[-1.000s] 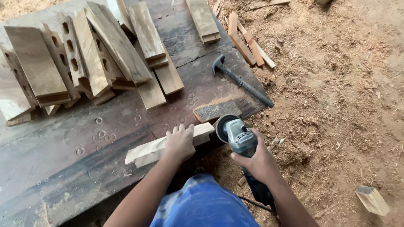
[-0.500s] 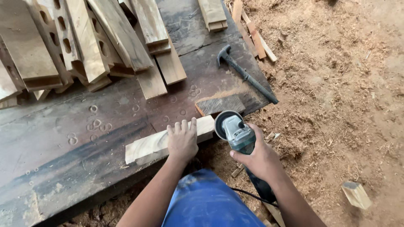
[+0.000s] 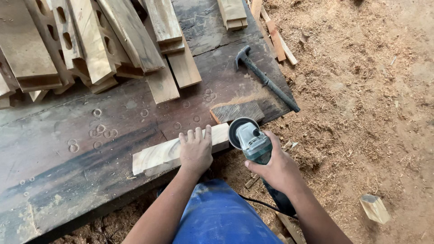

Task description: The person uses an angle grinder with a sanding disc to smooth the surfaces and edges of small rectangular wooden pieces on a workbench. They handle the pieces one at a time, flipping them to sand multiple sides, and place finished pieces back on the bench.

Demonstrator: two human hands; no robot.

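One wood block (image 3: 176,153) under flat open left hand (image 3: 195,151); one angle grinder (image 3: 253,142) in right hand (image 3: 275,169) grip.

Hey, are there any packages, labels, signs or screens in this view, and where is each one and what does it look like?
None in view: no package, sign or screen shows, and no label can be made out on the angle grinder in the right hand.
Only bare wood and tools: the wooden block under the left hand and a hammer on the dark workboard.
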